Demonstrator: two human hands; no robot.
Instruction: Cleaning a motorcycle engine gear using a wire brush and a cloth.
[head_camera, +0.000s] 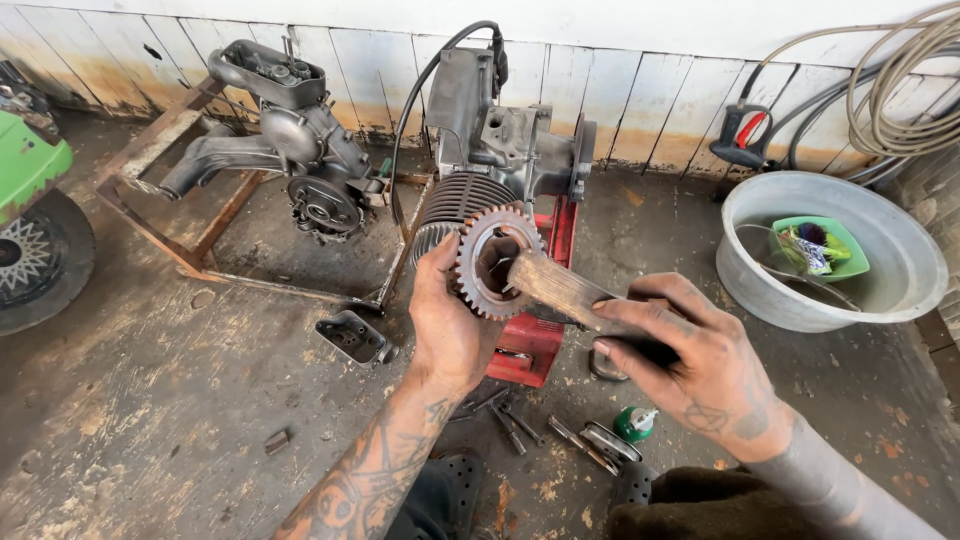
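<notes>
Far left: green vehicle body (28, 165) over a spoked wheel (30, 262), parked out of the way. Next right, engine casing (290, 140) propped on a rusty steel frame (165, 215), probably to keep it off the dirty floor (150, 400). Loose small cover (352, 337) lying near that frame.

Centre: left hand (450, 325) clenched around the rim of a toothed gear (492, 262), raised to eye line with its bore facing the right. Right hand (690, 365) gripping a flat worn file (565, 290), tip pushed into the bore, apparently for dressing the inside. Behind, finned cylinder engine (490, 165) resting on a red stand (535, 340). Bolts (510, 425) and a green-capped can (634, 423) scattered near, within easy reach.

Far right: grey basin (900, 270) holding a green tray (835, 240); hoses (900, 90) coiled on the wall.
</notes>
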